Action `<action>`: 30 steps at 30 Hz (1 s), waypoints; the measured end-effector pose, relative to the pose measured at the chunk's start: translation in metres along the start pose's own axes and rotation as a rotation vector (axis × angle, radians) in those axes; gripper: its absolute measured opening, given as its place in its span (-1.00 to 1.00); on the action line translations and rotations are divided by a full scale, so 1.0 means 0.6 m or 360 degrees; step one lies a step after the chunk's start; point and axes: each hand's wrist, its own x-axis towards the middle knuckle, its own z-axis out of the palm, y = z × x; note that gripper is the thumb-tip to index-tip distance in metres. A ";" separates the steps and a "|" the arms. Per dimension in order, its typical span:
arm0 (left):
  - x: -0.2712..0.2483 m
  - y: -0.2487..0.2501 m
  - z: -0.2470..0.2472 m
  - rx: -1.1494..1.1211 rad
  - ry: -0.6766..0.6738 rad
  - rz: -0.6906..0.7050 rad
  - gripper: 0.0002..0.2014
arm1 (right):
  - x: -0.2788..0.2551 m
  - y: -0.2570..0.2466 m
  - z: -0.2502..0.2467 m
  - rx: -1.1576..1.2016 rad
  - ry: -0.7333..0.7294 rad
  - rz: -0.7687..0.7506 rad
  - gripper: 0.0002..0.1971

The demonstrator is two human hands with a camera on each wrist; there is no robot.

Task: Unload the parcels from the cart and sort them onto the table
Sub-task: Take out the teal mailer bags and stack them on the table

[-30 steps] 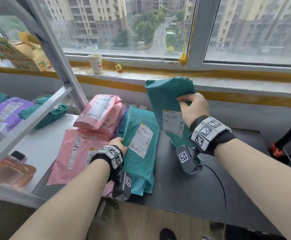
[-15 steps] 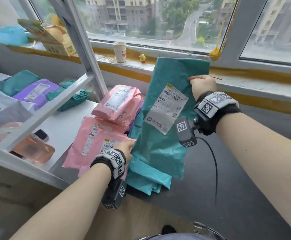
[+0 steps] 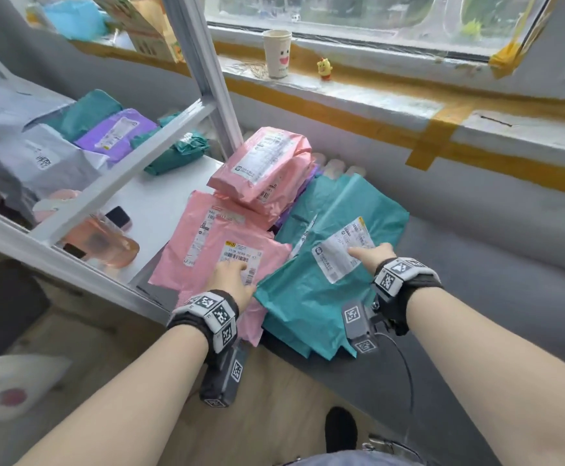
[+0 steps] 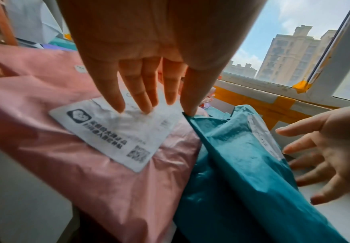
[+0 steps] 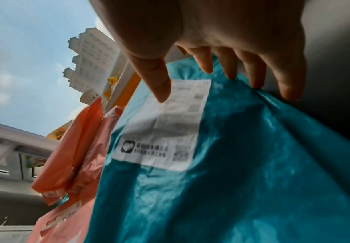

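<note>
The top teal parcel point(image 3: 321, 280) lies on the teal stack on the dark table point(image 3: 476, 297), label up, its near end hanging over the table's front edge. The right hand point(image 3: 371, 255) rests on it with fingers straight and spread, thumb on the label; it presses the parcel and grips nothing. Just beside it, touching its edge, is the pink stack point(image 3: 220, 250), with a fatter pink parcel point(image 3: 264, 169) lying on the stack's far end. The left hand point(image 3: 232, 277) lies flat on the label of the top pink parcel, fingers straight, holding nothing; the wrist view shows its fingertips point(image 4: 145, 105) on the white label.

Sorting looks well under way: two colour piles stand on the table, and a purple edge shows between them further back. It is far from done, though. The cart's shelf point(image 3: 113, 183) to the left holds more: a purple parcel point(image 3: 116, 132), grey ones point(image 3: 39, 163) and teal ones point(image 3: 176, 153), with a few more things on the white shelf below. Those remain to be carried over, and a purple and a grey pile probably started.
</note>
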 end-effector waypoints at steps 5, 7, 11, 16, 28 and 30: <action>-0.020 -0.027 -0.009 0.0120 0.0103 -0.0461 -0.16 | 0.011 0.009 0.006 -0.0025 0.0074 0.0111 -0.04; -0.022 -0.046 -0.007 0.0077 0.0109 -0.0638 -0.01 | 0.010 0.012 0.002 -0.0061 0.0068 0.0113 0.03; -0.027 -0.077 -0.005 -0.0305 0.0073 -0.0894 0.04 | 0.020 0.024 0.005 -0.0100 -0.0020 0.0134 0.05; -0.017 -0.100 -0.012 -0.0597 0.0264 -0.0862 -0.14 | 0.019 0.013 0.016 0.0180 0.0058 0.0104 -0.18; 0.033 -0.183 -0.124 -0.1017 0.0234 -0.0362 -0.60 | 0.013 -0.037 0.083 0.0248 0.0199 0.0020 -0.25; 0.046 -0.190 -0.128 -0.1070 0.0174 -0.0414 -0.60 | 0.005 -0.044 0.090 0.0022 0.0239 0.0028 -0.40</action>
